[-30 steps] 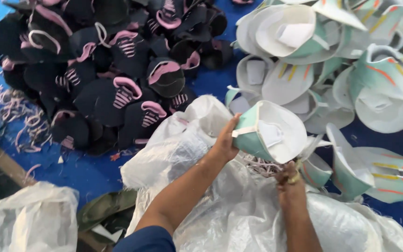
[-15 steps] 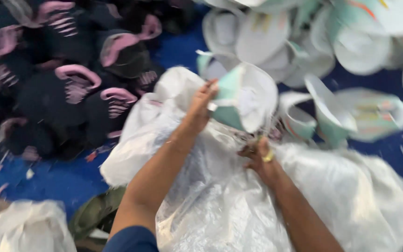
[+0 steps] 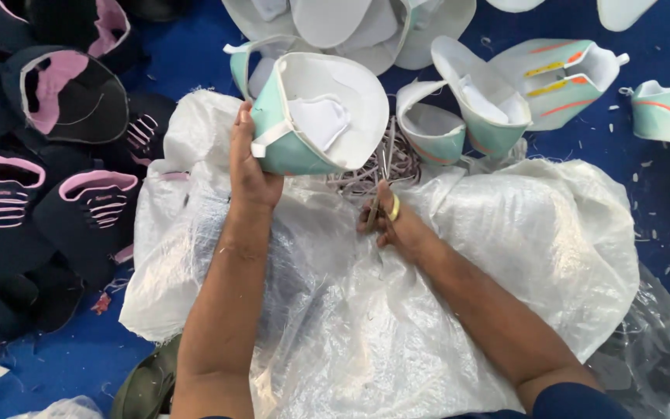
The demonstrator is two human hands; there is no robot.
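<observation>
Your left hand (image 3: pixel 251 167) grips the mint shoe upper (image 3: pixel 316 116) at twelve o'clock over the white sack (image 3: pixel 505 233); your right hand (image 3: pixel 397 225) is closed on small scissors (image 3: pixel 378 206). Trimming step: next, bring blades to its edge

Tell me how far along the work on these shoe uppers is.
Done, apparently: a heap of trimmed scraps lies on the white sack. In hand: the left hand holds a mint-and-white upper; the right hand grips small scissors. Left, perhaps: other mint uppers and black-and-pink uppers lie around.
</observation>
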